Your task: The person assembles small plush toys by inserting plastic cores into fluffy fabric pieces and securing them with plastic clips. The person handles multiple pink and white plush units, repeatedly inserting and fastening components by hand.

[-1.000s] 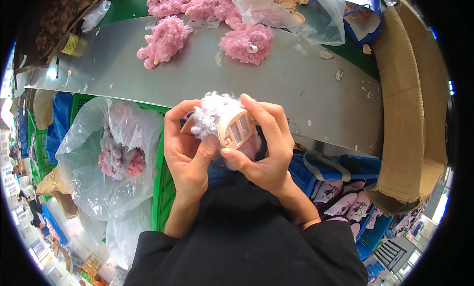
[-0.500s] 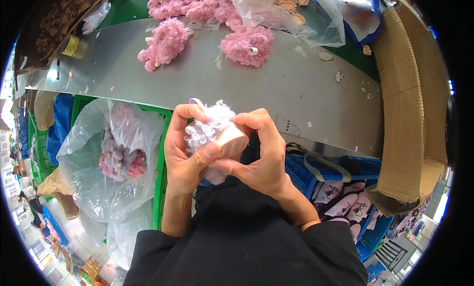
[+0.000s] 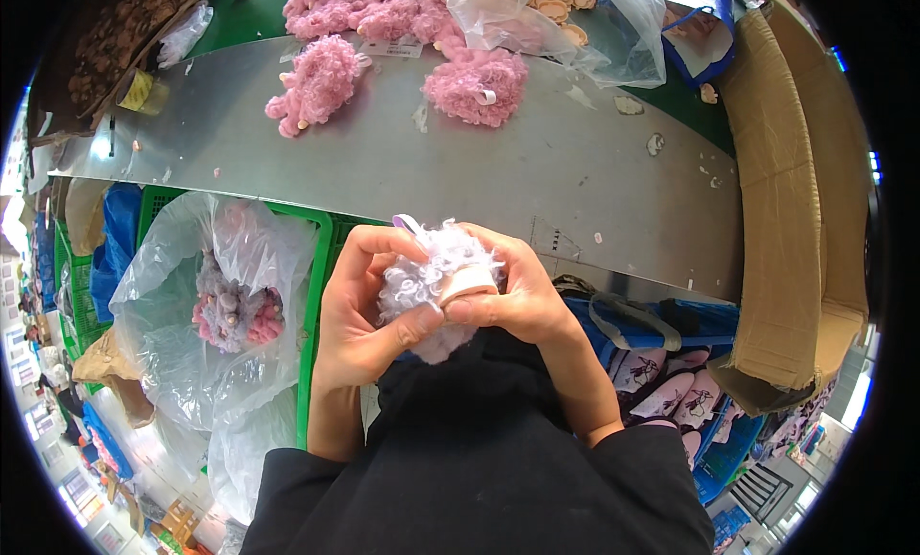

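Observation:
Between my two hands, just off the near edge of the metal table, is a curly pale-lilac plush piece [image 3: 407, 287]. A smooth beige moulded piece [image 3: 470, 281] sits in its fluff on the right side. My left hand [image 3: 356, 306] is closed round the plush, its thumb pressing beside the beige piece. My right hand [image 3: 525, 294] pinches the other side, the thumb on the lower rim of the beige piece and the fingers behind it. From the top of the plush a lilac ribbon loop [image 3: 406, 223] sticks up by my left fingers.
Pink curly plush pieces [image 3: 318, 83] lie on the metal table [image 3: 287, 162]. Behind them, a clear bag [image 3: 623, 52] lies beside beige moulded pieces [image 3: 556, 9]. Plastic-wrapped grey and pink plush [image 3: 235, 311] is at left. A cardboard box [image 3: 776, 200] and a blue crate [image 3: 714, 469] stand right.
Both hands have shifted slightly right and down with the plush. The beige piece has turned, and its striped face no longer shows. My right thumb has moved up onto its rim.

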Action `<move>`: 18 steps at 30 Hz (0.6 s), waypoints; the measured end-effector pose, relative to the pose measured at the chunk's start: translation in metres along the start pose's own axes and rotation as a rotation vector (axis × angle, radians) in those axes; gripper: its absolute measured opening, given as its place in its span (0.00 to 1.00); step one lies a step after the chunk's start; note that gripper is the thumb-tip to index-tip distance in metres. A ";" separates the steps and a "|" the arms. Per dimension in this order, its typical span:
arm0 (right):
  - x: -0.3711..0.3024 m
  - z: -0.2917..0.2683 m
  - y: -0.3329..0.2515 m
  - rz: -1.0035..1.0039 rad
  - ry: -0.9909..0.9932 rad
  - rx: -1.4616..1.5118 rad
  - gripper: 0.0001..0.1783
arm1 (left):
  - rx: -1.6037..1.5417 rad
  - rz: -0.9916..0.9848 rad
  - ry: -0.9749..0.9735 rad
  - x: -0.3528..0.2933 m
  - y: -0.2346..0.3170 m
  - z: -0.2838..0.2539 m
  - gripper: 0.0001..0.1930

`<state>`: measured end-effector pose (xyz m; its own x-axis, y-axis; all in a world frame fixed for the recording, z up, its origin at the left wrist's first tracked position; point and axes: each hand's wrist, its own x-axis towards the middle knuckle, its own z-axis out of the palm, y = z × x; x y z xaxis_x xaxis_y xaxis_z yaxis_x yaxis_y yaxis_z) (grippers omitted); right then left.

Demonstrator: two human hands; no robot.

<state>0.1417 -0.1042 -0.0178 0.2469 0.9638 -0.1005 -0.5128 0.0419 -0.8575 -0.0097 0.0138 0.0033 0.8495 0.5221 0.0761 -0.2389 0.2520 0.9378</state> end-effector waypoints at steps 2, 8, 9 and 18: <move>0.000 0.002 0.000 0.004 0.003 0.042 0.26 | 0.039 -0.005 -0.004 0.001 0.001 0.000 0.22; 0.001 -0.001 0.010 -0.066 0.126 0.098 0.23 | 0.212 0.014 0.110 0.006 -0.008 0.006 0.22; 0.001 -0.004 0.010 -0.064 0.138 0.139 0.23 | 0.225 0.026 0.121 0.007 -0.011 0.008 0.22; -0.006 -0.008 0.010 -0.048 0.217 0.203 0.24 | 0.256 0.048 0.200 0.025 -0.039 0.008 0.16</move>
<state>0.1420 -0.1115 -0.0301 0.4333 0.8817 -0.1869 -0.6451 0.1586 -0.7475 0.0246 0.0110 -0.0285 0.7245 0.6848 0.0783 -0.1292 0.0233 0.9913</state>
